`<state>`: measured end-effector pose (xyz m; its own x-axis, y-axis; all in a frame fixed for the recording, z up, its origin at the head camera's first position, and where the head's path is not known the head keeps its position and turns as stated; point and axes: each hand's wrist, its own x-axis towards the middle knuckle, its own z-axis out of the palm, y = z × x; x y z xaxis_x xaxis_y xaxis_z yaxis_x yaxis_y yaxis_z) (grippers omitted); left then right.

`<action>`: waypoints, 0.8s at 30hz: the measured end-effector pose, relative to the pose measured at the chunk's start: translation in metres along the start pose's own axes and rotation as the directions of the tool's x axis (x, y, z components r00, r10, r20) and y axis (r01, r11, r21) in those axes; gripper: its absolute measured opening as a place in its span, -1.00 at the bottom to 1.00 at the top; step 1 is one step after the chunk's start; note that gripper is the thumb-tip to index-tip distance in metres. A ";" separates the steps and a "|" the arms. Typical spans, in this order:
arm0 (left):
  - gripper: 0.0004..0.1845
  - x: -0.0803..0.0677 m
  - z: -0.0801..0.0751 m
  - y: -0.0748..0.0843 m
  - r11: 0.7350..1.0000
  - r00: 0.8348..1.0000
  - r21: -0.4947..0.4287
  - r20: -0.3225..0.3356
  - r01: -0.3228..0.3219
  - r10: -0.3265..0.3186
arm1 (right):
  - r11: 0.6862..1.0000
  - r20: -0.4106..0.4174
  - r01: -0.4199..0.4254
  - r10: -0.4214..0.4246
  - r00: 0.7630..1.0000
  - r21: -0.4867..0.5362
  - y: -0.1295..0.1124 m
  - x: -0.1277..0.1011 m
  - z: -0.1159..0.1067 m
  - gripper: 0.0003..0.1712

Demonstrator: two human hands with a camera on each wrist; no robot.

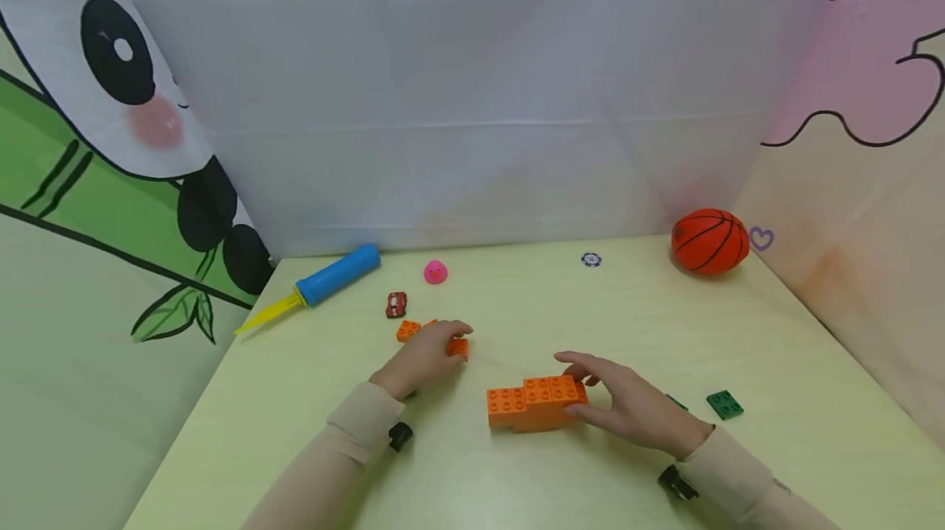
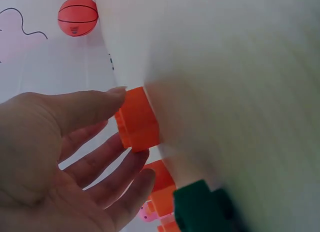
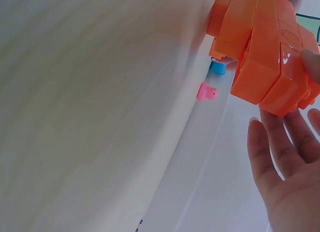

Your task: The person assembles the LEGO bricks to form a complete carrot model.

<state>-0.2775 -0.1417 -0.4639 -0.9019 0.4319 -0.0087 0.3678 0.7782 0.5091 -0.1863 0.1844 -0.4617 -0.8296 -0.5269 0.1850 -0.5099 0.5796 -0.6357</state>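
Observation:
My left hand (image 1: pixel 422 356) reaches to an orange toy brick (image 1: pixel 458 348), its thumb and fingers on either side of it. In the left wrist view the thumb tip lies at one edge of that brick (image 2: pixel 138 119) and a fingertip at the opposite edge. More orange bricks (image 1: pixel 408 331) lie just beyond this hand, partly hidden by it. A longer block of joined orange bricks (image 1: pixel 535 404) stands nearer me, and my right hand (image 1: pixel 627 403) grips its right end. The right wrist view shows the thumb on one side of this block (image 3: pixel 270 57) and fingers behind it.
Green bricks (image 1: pixel 725 404) lie right of my right hand; another green brick (image 2: pixel 200 207) is by my left wrist. Farther back are a red toy car (image 1: pixel 396 304), a pink rubber duck (image 1: pixel 435 271), a blue-and-yellow pump (image 1: pixel 340 276), a poker chip (image 1: pixel 591 259) and a toy basketball (image 1: pixel 710 241).

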 end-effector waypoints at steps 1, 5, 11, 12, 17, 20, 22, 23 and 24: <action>-0.53 0.000 0.001 -0.001 1.000 1.000 -0.005 0.008 0.008 -0.008 | 1.000 0.004 -0.001 0.001 1.000 0.003 0.000 0.000 0.000 -0.25; -0.53 0.000 0.003 -0.003 1.000 1.000 -0.021 0.019 0.017 -0.016 | 1.000 0.012 -0.015 0.015 1.000 0.007 -0.003 0.000 0.001 -0.24; -0.48 -0.001 0.001 0.001 0.998 0.999 -0.047 0.032 0.033 -0.031 | 0.999 0.020 -0.039 0.038 0.999 0.016 -0.005 0.002 0.001 -0.25; -0.47 -0.003 0.000 0.003 0.998 0.999 -0.060 0.026 0.025 -0.023 | 0.999 0.023 -0.041 0.040 0.999 0.019 -0.005 0.002 0.001 -0.25; -0.49 -0.022 -0.006 0.021 0.978 0.996 -0.189 -0.025 -0.090 0.086 | 0.999 0.029 -0.046 0.046 0.999 0.018 -0.007 0.003 0.000 -0.25; -0.50 -0.035 -0.007 0.037 0.952 0.984 -0.250 -0.048 -0.178 0.171 | 0.999 0.021 -0.039 0.039 0.999 0.012 -0.008 0.003 0.000 -0.25; -0.49 -0.042 -0.006 0.046 0.942 0.977 -0.260 -0.049 -0.213 0.208 | 0.999 0.015 -0.033 0.033 0.999 0.007 -0.008 0.003 -0.001 -0.25; -0.49 -0.045 -0.005 0.050 0.939 0.974 -0.261 -0.045 -0.226 0.222 | 1.000 0.013 -0.030 0.030 0.999 0.005 -0.008 0.003 -0.001 -0.25; -0.49 -0.047 -0.004 0.053 0.936 0.971 -0.260 -0.038 -0.236 0.234 | 1.000 0.012 -0.027 0.027 1.000 0.005 -0.008 0.003 -0.001 -0.25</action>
<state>-0.2165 -0.1222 -0.4333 -0.7986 0.5846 0.1432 0.4980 0.5082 0.7026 -0.1851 0.1783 -0.4555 -0.8404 -0.5181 0.1588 -0.4858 0.5906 -0.6443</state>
